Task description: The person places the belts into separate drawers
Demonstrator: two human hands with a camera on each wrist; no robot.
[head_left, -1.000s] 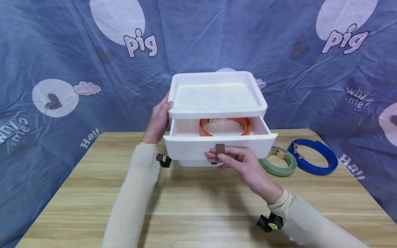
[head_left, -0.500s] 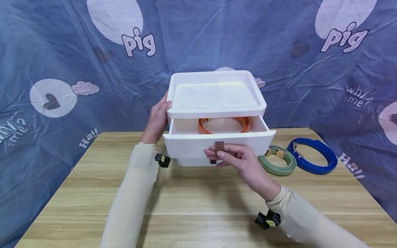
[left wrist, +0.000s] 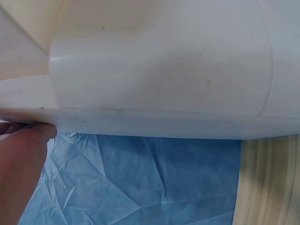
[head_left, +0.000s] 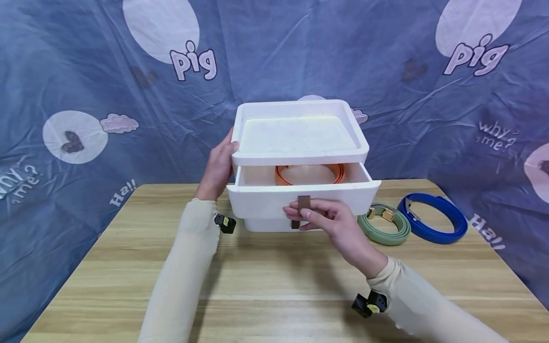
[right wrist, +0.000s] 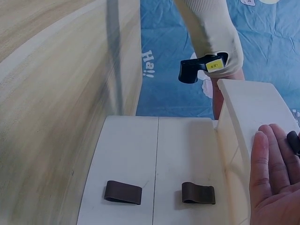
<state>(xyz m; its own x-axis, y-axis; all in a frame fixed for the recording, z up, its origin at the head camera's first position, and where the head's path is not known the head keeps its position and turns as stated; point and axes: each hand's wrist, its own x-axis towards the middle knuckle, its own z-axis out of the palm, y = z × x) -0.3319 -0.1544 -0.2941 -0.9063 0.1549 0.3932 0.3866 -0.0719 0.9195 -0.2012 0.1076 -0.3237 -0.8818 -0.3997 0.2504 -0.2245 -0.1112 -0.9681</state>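
A white drawer box [head_left: 300, 156] with a tray-like top stands near the back of the table. Its upper drawer [head_left: 261, 202] is pulled partway out, and a coiled orange belt [head_left: 341, 173] lies inside. My right hand [head_left: 332, 220] pinches the drawer's brown pull tab [head_left: 304, 202] between thumb and fingers. On the box's left side my left hand [head_left: 218, 166] grips, thumb over the front corner of the top rim; its other fingers are mostly hidden. The right wrist view shows the lower drawers flush, each with a brown tab [right wrist: 123, 192].
To the right of the box, a coiled green belt [head_left: 388, 239] with a gold buckle lies beside a coiled blue belt [head_left: 443, 237] on the wooden table [head_left: 274, 286]. Blue printed cloth [head_left: 266, 52] hangs close behind the table.
The upper drawer has slid slightly inward with my right hand on its tab, so less of the orange belt shows. My left hand stays on the box's side.
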